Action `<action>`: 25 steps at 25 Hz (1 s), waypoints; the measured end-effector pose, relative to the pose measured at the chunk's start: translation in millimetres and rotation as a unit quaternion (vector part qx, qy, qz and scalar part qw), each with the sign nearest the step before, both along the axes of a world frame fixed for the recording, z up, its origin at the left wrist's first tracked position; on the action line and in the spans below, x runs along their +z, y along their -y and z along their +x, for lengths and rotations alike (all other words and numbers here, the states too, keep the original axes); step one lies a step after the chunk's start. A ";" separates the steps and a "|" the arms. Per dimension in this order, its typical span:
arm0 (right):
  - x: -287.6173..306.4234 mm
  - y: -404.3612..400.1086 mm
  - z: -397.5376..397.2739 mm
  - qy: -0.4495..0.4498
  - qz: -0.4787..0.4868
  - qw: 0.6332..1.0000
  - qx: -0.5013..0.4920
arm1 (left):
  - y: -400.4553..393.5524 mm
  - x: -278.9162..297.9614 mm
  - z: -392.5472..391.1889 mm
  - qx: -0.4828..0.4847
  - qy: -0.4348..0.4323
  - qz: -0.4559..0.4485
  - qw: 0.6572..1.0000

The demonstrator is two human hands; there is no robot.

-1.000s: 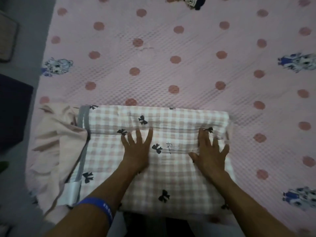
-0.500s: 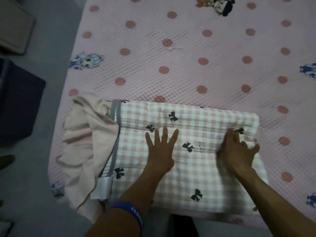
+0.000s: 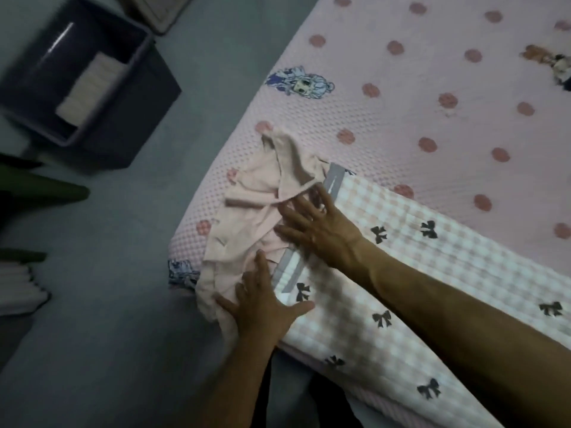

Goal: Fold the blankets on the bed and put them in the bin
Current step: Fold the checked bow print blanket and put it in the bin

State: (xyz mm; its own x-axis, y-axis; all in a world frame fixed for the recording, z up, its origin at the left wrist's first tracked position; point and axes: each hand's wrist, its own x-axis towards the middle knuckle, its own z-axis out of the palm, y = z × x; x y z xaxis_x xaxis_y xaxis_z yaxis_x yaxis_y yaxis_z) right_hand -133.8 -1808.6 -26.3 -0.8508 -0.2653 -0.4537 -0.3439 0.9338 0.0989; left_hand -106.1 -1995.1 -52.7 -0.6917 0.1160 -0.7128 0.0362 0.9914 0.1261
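Bed [image 3: 432, 125]: hands apparently flat on blanket [image 3: 417, 273]

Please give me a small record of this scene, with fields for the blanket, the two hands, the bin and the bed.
blanket: checked blanket with black bows, folded, near bed edge
loose part: plain pink fabric, crumpled at the blanket's left end
left hand: left hand spread, on the pink fabric
right hand: right hand spread, fingers on the pink fabric
bin: dark bin on the floor, pale folded cloth inside
bed: pink dotted cover
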 end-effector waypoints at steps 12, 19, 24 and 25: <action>-51.5 -16.8 -68.9 0.069 0.080 0.992 0.074 | -4.5 -27.6 -22.3 0.100 0.048 0.168 0.979; 9.8 -25.8 -58.8 0.075 0.078 0.990 0.094 | -17.6 -12.9 -33.8 0.068 0.121 0.215 0.967; 136.4 -107.3 -22.9 -0.033 0.073 0.996 -0.037 | -89.4 107.2 -66.6 -0.153 -0.062 0.188 0.968; 171.9 -132.5 -16.7 -0.065 0.090 0.991 -0.079 | -113.6 143.1 -78.1 -0.185 -0.112 0.198 0.956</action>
State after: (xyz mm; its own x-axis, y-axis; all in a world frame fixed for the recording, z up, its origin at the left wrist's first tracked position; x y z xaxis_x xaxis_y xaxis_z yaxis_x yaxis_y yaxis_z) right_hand -150.5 -1676.0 145.6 -0.9294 -0.0478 -0.3659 -0.1675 0.9381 0.3030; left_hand -184.2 -1881.5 90.4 -0.6815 0.6120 -0.4012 0.4453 0.7819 0.4363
